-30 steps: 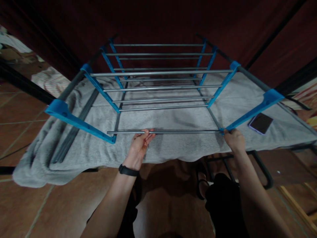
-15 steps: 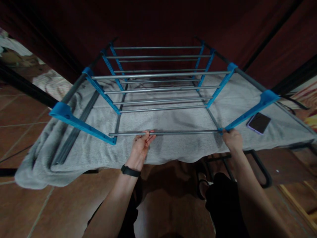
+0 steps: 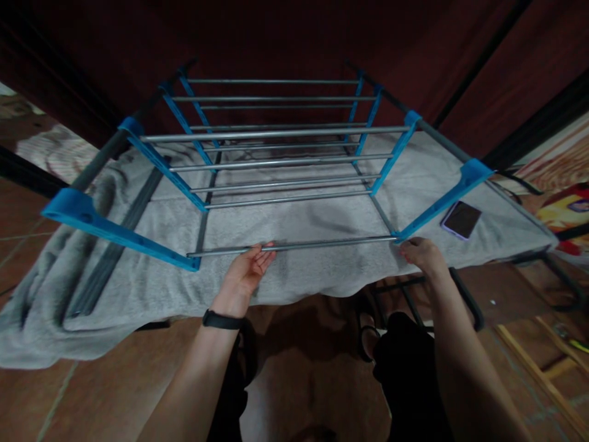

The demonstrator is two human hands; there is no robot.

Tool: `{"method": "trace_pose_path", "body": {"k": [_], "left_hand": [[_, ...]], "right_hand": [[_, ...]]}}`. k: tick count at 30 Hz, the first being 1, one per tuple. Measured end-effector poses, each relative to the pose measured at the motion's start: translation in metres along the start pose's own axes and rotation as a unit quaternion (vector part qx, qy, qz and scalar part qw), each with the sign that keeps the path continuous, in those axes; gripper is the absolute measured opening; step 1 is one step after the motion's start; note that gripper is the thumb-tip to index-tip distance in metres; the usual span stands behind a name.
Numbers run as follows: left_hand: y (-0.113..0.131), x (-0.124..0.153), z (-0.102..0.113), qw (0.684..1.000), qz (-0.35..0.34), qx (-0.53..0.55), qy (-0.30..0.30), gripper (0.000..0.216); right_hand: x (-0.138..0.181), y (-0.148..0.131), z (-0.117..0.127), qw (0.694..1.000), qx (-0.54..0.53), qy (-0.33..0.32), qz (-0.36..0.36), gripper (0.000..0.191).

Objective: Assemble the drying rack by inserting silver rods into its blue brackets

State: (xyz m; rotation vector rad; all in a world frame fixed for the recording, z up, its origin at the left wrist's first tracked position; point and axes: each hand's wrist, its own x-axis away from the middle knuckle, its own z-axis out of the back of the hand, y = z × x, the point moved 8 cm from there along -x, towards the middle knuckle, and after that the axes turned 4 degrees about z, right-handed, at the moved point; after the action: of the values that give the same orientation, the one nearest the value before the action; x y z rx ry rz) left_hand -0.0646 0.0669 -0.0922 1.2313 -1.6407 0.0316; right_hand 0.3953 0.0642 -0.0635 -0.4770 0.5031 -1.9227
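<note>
A rack of blue plastic side pieces (image 3: 119, 231) and grey metal rods lies on a grey towel (image 3: 322, 273). My left hand (image 3: 246, 274), a black band on its wrist, pinches the nearest rod (image 3: 322, 244) near its middle. My right hand (image 3: 421, 253) is closed at the rod's right end, where it meets the right blue side piece (image 3: 437, 209). The rod's left end sits in the left blue piece.
A dark phone (image 3: 461, 219) lies on the towel right of the rack. Loose dark tubes (image 3: 105, 261) rest on the towel's left part. Dark red fabric hangs behind. Below are brown floor tiles, my legs and a black frame (image 3: 464, 294).
The view has shifted, so the rack sits further left in frame. Both hands stay on the nearest rod, and the left hand's fingers have loosened a little.
</note>
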Motion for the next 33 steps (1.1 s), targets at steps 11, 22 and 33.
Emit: {"method": "trace_pose_path", "body": {"k": [11,22,33], "left_hand": [[-0.002,-0.002,0.001,1.0,-0.018,-0.016,-0.009,0.018],[0.027,0.018,0.031,0.955,-0.006,-0.29,-0.055,0.006],[0.134,0.081,0.117,0.679,-0.315,-0.549,0.372,0.041]], "right_hand": [[0.06,-0.15,-0.067,0.914,-0.035,-0.039,0.403,0.032],[0.064,-0.156,-0.107,0.859,0.186,-0.036,0.476,0.039],[0.056,-0.15,-0.107,0.87,0.159,-0.047,0.464,0.037]]}}
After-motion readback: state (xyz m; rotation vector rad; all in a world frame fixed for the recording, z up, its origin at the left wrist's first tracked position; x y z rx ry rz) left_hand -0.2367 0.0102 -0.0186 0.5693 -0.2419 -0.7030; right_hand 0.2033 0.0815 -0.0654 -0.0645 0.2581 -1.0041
